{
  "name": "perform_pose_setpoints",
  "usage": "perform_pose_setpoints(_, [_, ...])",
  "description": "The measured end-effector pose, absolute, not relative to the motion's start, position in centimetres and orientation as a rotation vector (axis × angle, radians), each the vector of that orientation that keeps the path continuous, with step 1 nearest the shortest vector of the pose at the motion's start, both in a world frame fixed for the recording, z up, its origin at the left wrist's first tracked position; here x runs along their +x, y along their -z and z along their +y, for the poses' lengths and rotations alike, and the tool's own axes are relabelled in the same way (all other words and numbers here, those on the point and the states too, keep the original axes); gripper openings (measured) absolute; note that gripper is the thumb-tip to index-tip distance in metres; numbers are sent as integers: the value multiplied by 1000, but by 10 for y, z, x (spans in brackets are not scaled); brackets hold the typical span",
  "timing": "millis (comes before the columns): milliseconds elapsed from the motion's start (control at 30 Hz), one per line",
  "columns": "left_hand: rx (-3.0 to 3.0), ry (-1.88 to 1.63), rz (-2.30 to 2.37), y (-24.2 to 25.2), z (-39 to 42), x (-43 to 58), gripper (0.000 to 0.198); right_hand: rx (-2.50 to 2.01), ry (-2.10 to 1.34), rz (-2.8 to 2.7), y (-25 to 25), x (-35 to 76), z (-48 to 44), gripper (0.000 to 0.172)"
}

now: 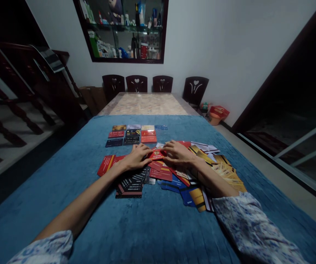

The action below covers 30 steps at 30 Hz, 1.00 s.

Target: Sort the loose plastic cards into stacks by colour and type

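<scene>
A loose heap of plastic cards (174, 176) in red, black, blue and gold lies on a blue cloth (147, 227). Both hands rest on the heap. My left hand (137, 156) and my right hand (177, 154) pinch the two ends of one red card (156, 154) between their fingertips. Beyond the heap, several cards (132, 135) lie face up in neat rows, red, black and pale ones side by side.
The blue cloth covers the near part of a long table; its bare marble top (147, 104) shows beyond. Several dark chairs (163, 83) stand at the far end. A glass wall cabinet (125, 29) hangs above. A staircase (23, 91) rises at left.
</scene>
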<state>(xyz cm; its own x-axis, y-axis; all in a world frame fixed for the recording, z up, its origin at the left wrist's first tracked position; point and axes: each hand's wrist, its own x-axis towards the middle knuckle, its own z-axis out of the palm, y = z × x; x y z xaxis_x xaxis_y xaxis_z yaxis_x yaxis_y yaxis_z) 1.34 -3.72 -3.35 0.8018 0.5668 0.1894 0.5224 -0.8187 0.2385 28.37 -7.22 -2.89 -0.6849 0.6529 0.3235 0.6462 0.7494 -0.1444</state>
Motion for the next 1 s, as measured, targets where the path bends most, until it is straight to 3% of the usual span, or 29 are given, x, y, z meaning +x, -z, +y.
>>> perform_pose_setpoints(1000, [2866,-375,971,24,-41,31,34,-1134,-10,-2647,21,301,-60,33])
